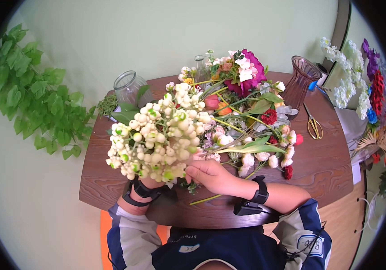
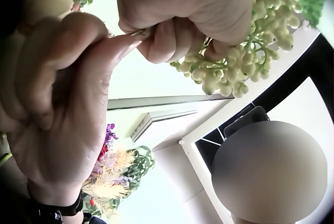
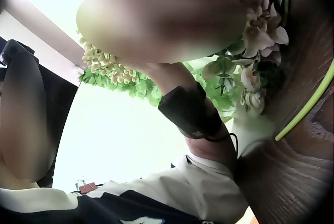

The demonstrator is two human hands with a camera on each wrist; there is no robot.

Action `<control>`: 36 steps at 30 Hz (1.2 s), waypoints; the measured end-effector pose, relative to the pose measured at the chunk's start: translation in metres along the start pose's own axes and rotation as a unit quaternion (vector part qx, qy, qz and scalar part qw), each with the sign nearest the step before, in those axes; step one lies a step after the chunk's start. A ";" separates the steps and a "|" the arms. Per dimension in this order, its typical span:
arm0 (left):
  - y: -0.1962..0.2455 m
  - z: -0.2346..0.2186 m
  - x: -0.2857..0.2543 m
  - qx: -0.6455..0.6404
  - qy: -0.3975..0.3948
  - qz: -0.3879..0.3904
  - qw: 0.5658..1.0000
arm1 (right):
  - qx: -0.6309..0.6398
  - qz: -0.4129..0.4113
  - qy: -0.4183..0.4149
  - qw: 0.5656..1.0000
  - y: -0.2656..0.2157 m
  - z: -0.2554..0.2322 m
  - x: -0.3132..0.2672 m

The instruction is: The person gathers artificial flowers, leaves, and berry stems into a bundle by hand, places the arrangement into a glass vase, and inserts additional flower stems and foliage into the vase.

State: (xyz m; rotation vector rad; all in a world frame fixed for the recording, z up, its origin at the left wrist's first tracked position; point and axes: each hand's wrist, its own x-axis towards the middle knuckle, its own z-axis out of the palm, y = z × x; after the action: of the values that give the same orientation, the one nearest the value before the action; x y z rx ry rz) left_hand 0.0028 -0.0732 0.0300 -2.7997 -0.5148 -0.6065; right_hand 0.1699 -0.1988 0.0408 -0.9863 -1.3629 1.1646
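Observation:
A full bunch of white berry sprays (image 1: 157, 139) with green tips rises over the table's left half in the head view. My left hand (image 2: 182, 5) grips it with curled fingers; the berries cover that hand from above. Close against the lower right of the bunch is my right hand (image 1: 208, 175), its fingers bent. In the left wrist view the right hand's thumb (image 2: 122, 46) meets the left hand's fingers, and I cannot tell whether it pinches a stem there. A blurred oval hides both hands in the right wrist view.
Mixed artificial flowers (image 1: 247, 157) lie heaped on the wooden table (image 1: 327, 171). Around them stand a glass jar (image 1: 127, 87), a clear bottle (image 1: 200, 69) and a tall brownish vase (image 1: 298, 85). Gold-handled scissors (image 1: 314, 126) lie at the right. A green stem (image 1: 205, 199) lies near the front edge.

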 end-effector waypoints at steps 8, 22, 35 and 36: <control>-0.006 0.022 -0.007 0.228 -0.026 0.040 0.972 | -0.048 -0.024 0.046 0.998 0.007 -0.002 0.000; -0.003 0.010 -0.002 -0.033 -0.039 0.001 0.999 | -0.081 -0.049 0.121 0.988 0.019 0.000 0.003; 0.006 0.010 -0.004 -0.205 -0.077 -0.055 0.974 | -0.109 -0.061 0.105 0.987 0.029 0.001 0.004; 0.007 0.013 -0.001 -0.215 -0.051 -0.043 0.974 | -0.096 -0.072 0.105 0.987 0.032 0.001 0.006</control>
State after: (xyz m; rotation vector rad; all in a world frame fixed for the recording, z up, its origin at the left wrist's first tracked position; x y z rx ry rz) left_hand 0.0089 -0.0758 0.0166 -3.2452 -0.5890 -0.6638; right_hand 0.1670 -0.1875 0.0105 -1.0948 -1.3676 0.8088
